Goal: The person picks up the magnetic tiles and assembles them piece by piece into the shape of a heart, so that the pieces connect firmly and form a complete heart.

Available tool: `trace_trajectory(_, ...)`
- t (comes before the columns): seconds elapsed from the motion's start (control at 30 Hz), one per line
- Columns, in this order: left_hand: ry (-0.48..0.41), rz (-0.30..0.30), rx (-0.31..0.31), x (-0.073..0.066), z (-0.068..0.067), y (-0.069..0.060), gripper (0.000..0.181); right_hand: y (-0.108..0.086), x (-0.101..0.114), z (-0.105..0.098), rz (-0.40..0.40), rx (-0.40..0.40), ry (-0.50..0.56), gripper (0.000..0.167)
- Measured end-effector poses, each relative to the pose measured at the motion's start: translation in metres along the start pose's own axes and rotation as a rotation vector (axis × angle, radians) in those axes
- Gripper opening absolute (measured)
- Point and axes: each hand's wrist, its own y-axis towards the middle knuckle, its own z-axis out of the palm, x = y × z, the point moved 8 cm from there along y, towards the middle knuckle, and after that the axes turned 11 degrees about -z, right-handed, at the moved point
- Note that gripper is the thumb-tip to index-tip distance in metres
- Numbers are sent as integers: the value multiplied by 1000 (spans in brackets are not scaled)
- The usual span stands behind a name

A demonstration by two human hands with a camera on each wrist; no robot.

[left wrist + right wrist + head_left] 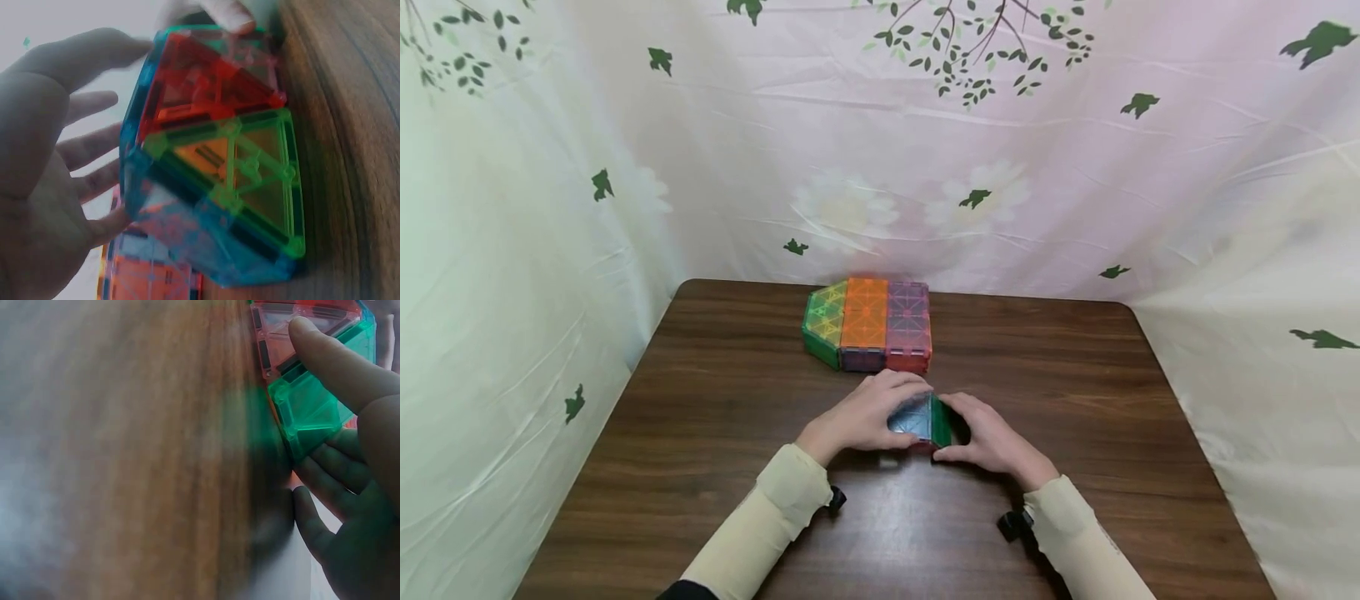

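Note:
A small block of translucent magnetic tiles (pixel 912 419) stands on the table between both hands, with a light-blue top and a green slanted right side. In the left wrist view its near face shows a red tile (pixel 187 94) and a green triangle tile (pixel 256 169). My left hand (pixel 874 412) arches over its left part, fingers spread and thumb tip at the blue top edge. On the right end, my right hand (pixel 992 435) grips it, thumb on the near red face and fingers by the green sloping tile (pixel 306 409). The far side is mostly hidden.
Behind the hands lies a larger magnetic-tile build (pixel 865 312) in yellow-green, orange and purple, near the back edge of the brown wooden table (pixel 1037 358). A printed cloth (pixel 880 150) hangs behind the table and along its sides.

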Motion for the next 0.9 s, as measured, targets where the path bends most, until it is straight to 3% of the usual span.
trace_trajectory(0.17,-79,-208,58,35,2,-16,110,1,0,2,23,24,-15,98)
trace_trajectory(0.27,-62,-277,80,50,9,-25,113,2,3,1,24,37,-46,99)
trace_trajectory(0.4,-82,-286,21,57,11,-35,99,5,13,-2,2,32,-84,95)
trace_trajectory(0.63,-46,-273,-196,57,2,-44,95,6,21,-8,54,-105,-168,94)
trace_trajectory(0.8,-26,-296,-269,58,3,-48,98,8,25,-6,66,-161,-71,94)
trace_trajectory(0.9,-93,-289,-276,59,3,-49,97,10,30,-3,58,-134,0,96)
